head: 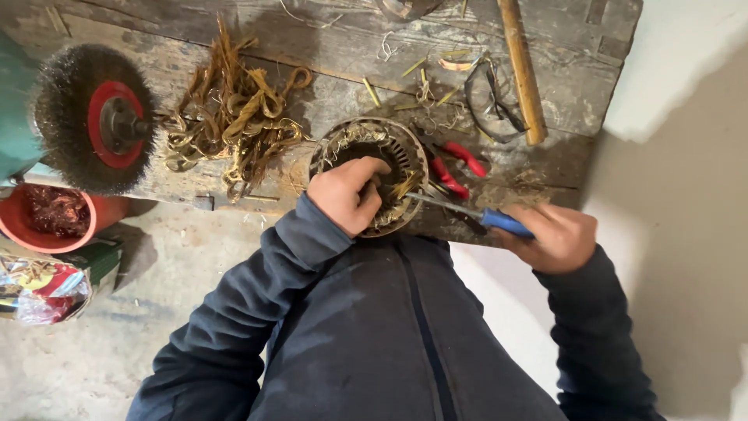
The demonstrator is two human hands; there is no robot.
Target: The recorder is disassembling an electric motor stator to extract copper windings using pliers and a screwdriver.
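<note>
while the left hand (347, 195) grips the motor ring (370, 175) on the tabletop (327, 58), the right hand (557, 238), closed on a blue-handled screwdriver (467, 212), is prying out winding, which calls for steady leverage.

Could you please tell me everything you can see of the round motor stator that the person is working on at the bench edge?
The stator is a ring of dull grey metal, lined with slots that hold yellowish windings and frayed strands. It lies at the near edge of the worn wooden bench, its opening facing the camera. The left hand grips its near rim, fingers reaching into the bore. A blue-handled screwdriver, held in the right hand, has its tip at the right side of the ring.
</note>
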